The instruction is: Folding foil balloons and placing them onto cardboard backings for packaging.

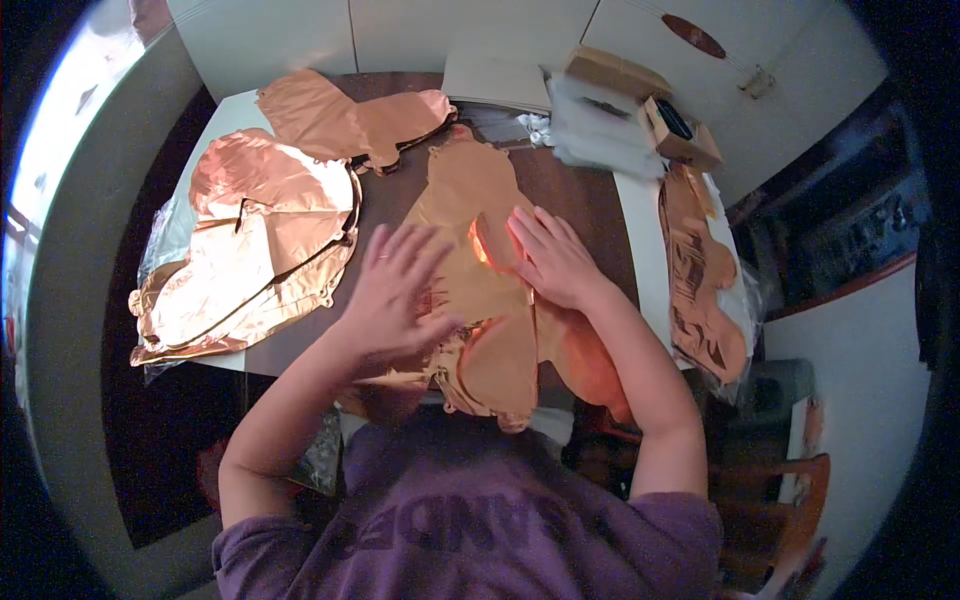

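A flat, copper-coloured foil balloon [465, 200] lies on the brown table in front of me, its lower end reaching the near edge. It is creased, with small tabs along its outline. My right hand [555, 262] rests on its right side, fingers stretched out together. Over its left side is my left hand [395, 295], fingers spread and slightly blurred; whether it touches the foil I cannot tell. Neither hand holds anything. To the left lies a stack of shiny copper foil balloons [255, 225], and behind it are more flat foil balloons [360, 125].
Another pile of folded copper foil [695, 270] lies along the right table edge. At the back right are a clear plastic bag [600, 125], a cardboard box [690, 140] with a dark item, and crumpled white bits [535, 128]. A wooden chair [790, 510] stands at right.
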### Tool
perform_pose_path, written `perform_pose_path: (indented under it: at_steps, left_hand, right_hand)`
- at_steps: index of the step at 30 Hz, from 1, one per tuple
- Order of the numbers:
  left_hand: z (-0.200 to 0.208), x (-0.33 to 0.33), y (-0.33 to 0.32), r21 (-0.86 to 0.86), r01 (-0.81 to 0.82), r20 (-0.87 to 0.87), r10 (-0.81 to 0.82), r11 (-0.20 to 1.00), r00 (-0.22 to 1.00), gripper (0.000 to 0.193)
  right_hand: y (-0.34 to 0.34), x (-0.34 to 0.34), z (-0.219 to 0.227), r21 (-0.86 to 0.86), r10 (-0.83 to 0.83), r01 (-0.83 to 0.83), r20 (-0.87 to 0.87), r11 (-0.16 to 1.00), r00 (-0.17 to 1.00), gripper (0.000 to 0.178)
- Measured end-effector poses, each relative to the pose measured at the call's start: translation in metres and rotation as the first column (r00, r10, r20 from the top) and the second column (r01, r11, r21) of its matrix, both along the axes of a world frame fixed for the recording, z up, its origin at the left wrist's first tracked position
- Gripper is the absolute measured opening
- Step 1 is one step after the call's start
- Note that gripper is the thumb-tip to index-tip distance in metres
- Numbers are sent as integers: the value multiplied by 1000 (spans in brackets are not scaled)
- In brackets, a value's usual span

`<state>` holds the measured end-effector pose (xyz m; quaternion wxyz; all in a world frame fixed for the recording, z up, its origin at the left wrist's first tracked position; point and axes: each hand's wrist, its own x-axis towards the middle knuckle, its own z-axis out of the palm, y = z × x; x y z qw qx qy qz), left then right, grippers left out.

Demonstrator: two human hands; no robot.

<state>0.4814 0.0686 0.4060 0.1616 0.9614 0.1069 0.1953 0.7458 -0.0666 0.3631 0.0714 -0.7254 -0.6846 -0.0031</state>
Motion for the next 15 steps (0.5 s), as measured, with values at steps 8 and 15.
perform_pose_path:
  at_steps: [8, 15]
  left_hand:
    - [-26, 52, -7, 91, 191, -201, -169, 977, 965, 91]
    - [-48, 43, -3, 35, 168, -99, -164, 985, 981, 93]
  right_hand:
    - [2, 1, -4, 10, 7, -7, 27, 1000, 1000, 60]
    - [-32, -4, 23, 235, -247, 301, -233, 924, 941, 52]
